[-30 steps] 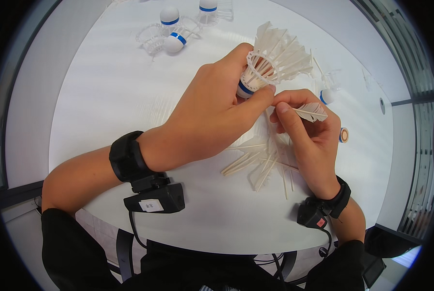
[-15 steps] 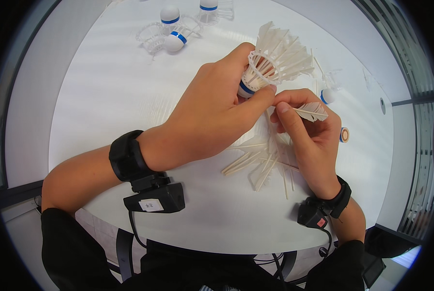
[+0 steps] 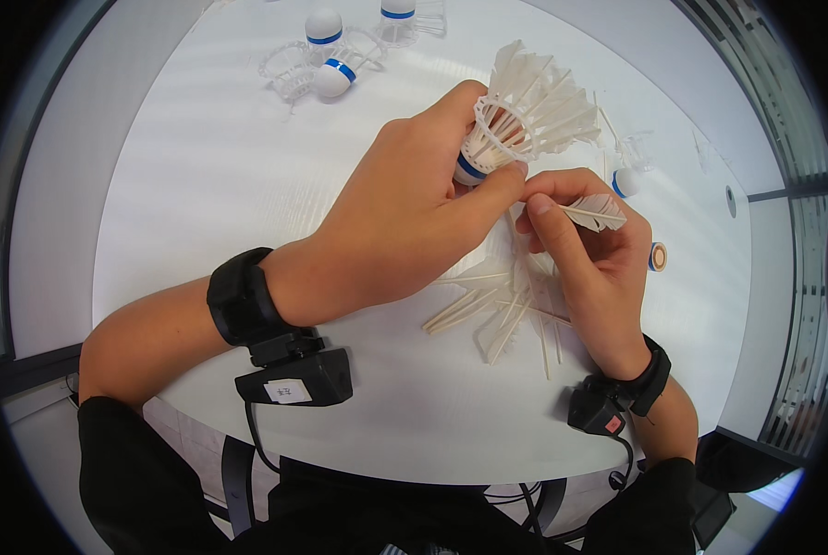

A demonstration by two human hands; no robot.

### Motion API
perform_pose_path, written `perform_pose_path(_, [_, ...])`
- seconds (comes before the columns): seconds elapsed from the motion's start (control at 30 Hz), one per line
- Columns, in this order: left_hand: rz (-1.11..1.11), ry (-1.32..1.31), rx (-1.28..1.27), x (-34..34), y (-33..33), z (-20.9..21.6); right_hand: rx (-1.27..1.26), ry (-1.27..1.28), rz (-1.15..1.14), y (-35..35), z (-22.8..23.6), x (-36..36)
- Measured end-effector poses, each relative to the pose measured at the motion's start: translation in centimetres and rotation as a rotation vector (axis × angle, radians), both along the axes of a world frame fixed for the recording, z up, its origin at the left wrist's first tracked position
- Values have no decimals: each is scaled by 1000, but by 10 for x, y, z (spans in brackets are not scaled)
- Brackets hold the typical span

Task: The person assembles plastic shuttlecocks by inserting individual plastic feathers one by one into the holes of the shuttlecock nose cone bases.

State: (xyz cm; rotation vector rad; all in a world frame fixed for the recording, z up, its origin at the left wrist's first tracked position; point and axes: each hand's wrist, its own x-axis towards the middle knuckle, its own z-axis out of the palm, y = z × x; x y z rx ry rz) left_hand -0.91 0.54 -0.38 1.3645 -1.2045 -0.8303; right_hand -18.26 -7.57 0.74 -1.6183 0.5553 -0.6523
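Observation:
My left hand [image 3: 423, 185] is closed round the base of a shuttlecock [image 3: 534, 102], whose feathers fan out toward the upper right. A white ring joins the feather shafts, and a blue band circles the cork. Just below and right of it, my right hand [image 3: 589, 240] pinches a single feather [image 3: 599, 215] between thumb and fingers. The feather's vane rests over the palm, while its shaft tip is hidden behind the fingers, close to my left thumb. Beneath my hands, several loose feather shafts [image 3: 465, 312] lie scattered on the white table [image 3: 238, 185].
At the far left are white corks with blue bands, one standing [image 3: 324, 30] and one tipped [image 3: 335, 80], among clear plastic skirts [image 3: 292, 81]. Another cork [image 3: 398, 11] stands behind. To the right lie a cork [image 3: 626, 182] and a round piece with a brown face [image 3: 657, 257].

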Motion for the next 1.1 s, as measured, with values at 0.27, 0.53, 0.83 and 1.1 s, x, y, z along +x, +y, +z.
perform_pose_path(0.27, [9,-18,5,0,0,1,-13,6,6,0,-2,-1])
perform_pose_path(0.53, [22,-12,12,-1,0,0,-2,-6,9,0,-1,0])
perform_pose_path(0.83, [11,-27,4,-1,0,2,-14,-1,6,0,-2,0])
perform_pose_path(1.1, [14,-17,-5,0,1,0,-16,7,9,1,0,0])
